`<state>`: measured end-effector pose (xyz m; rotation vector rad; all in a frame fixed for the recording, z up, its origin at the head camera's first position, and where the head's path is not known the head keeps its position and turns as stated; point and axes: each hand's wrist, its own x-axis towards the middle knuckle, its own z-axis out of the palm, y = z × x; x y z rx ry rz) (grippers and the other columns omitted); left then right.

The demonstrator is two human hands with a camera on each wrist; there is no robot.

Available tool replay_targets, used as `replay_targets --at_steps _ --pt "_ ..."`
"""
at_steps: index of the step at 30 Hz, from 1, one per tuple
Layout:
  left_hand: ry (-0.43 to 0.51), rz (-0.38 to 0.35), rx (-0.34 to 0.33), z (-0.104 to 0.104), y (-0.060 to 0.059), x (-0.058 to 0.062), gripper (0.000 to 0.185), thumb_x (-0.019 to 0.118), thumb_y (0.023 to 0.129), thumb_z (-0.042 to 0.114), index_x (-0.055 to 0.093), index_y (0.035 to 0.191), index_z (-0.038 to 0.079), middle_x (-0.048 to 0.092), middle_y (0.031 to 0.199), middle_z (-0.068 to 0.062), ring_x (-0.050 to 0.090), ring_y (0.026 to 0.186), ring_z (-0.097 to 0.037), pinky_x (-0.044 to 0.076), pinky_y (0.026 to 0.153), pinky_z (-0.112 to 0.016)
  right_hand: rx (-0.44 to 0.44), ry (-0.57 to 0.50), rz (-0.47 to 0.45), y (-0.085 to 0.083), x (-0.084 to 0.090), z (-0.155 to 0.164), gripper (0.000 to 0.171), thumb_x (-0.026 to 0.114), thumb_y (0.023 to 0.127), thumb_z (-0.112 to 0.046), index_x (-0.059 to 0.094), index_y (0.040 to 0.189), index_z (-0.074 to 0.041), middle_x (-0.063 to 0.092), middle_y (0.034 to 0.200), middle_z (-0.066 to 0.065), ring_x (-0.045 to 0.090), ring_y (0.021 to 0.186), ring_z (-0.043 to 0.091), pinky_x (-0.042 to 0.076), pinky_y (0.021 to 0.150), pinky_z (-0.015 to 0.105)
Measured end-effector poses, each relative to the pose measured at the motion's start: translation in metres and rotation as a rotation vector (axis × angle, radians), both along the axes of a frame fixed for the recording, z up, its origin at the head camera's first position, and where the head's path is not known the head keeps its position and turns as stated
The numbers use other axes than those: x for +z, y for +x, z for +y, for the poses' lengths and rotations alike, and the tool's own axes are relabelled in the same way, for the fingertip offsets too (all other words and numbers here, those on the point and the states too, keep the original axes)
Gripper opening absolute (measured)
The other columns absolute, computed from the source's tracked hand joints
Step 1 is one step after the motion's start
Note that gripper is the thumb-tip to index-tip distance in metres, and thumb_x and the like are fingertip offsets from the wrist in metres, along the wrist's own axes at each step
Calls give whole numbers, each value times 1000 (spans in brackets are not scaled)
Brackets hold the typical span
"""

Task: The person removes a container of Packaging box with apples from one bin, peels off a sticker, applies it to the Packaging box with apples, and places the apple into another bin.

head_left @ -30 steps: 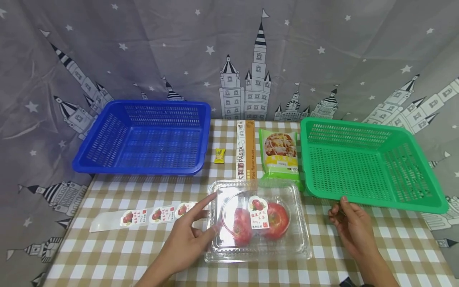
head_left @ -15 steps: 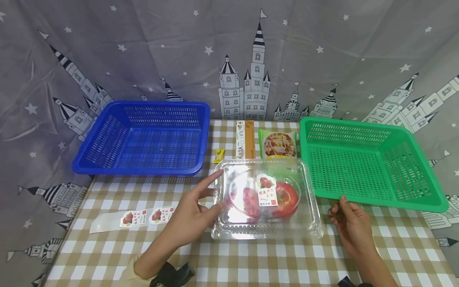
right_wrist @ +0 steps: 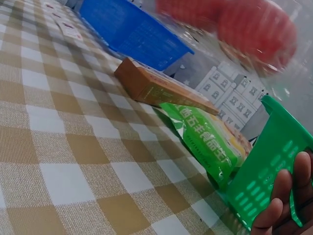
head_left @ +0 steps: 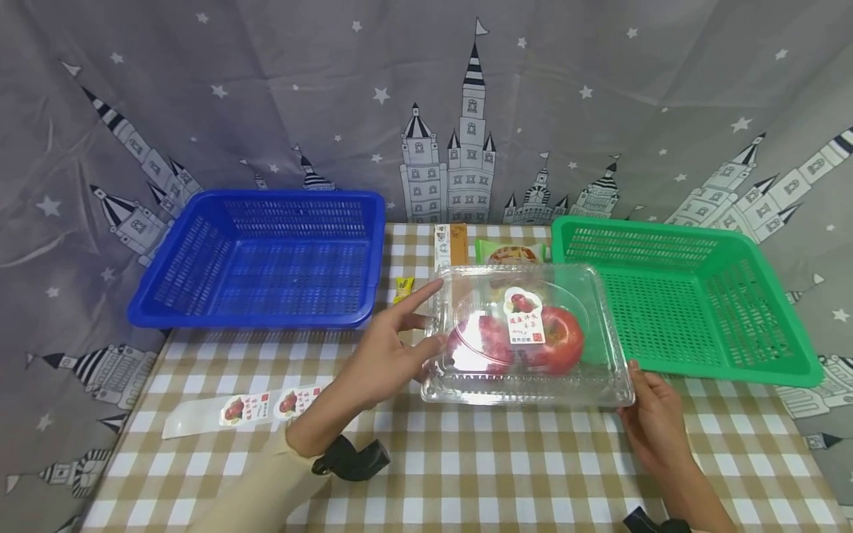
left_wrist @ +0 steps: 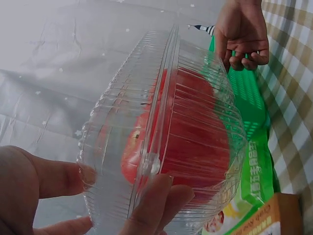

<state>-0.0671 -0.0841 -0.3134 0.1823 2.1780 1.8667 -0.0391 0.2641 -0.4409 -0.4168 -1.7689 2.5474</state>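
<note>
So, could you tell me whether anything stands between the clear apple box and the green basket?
Nothing visible does. The left hand holds the clear apple box lifted right beside the green basket, overlapping its near left rim. The right hand is at the box's near right corner.

Bare checked table (head_left: 506, 474) in front; baskets (head_left: 266, 259) flanking the sides.

Under the fingers of my left hand (head_left: 389, 355) the clamshell box (head_left: 526, 337) is thin clear plastic, ribbed and glossy, catching glare. The red fruit (head_left: 560, 340) inside looks smooth and shiny. The blue basket (head_left: 260, 259) and green basket (head_left: 693, 296) are slotted hard plastic. The checked tablecloth (head_left: 506, 474) is matt woven cloth; the green packet (right_wrist: 210, 142) is glossy film, the pasta box (right_wrist: 156, 88) matt cardboard.
</note>
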Motion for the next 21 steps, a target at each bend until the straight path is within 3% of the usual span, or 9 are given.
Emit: replay_targets --at_steps 4,11,13,15,21 --pt "3 -19 -12 10 -10 3 67 62 85 0 37 142 25 50 118 -20 57 51 -26 52 52 -44 8 -4 -12 1 0 0 21 55 94 -20 68 84 -8 62 76 -1 52 61 10 45 54 22" --pt "-58 88 -18 28 -36 -23 69 66 82 7 40 139 35 49 122 -11 58 67 -20 48 44 -32 44 5 -13 1 -1 1 18 53 94 -23 68 95 -12 61 77 2 58 72 13 48 61 24" --pt "-58 98 -26 34 -41 -26 69 66 82 8 40 138 39 49 121 -11 60 68 -19 50 45 -34 55 -1 7 0 -2 1 18 52 95 -22 67 94 -11 60 76 2 58 72 13 48 62 24" --pt "-45 97 -43 41 -45 -26 69 65 82 8 39 137 41 49 118 -12 59 54 -23 50 45 -37 62 -21 30 -1 -4 2 19 51 96 -20 66 91 -9 59 75 3 58 72 14 48 61 25" --pt "3 77 -81 61 -56 -20 70 63 83 7 38 137 44 50 116 -14 59 48 -25 52 49 -41 49 -62 55 0 -6 2 24 50 96 -18 64 84 -3 60 74 4 60 71 15 48 58 25"
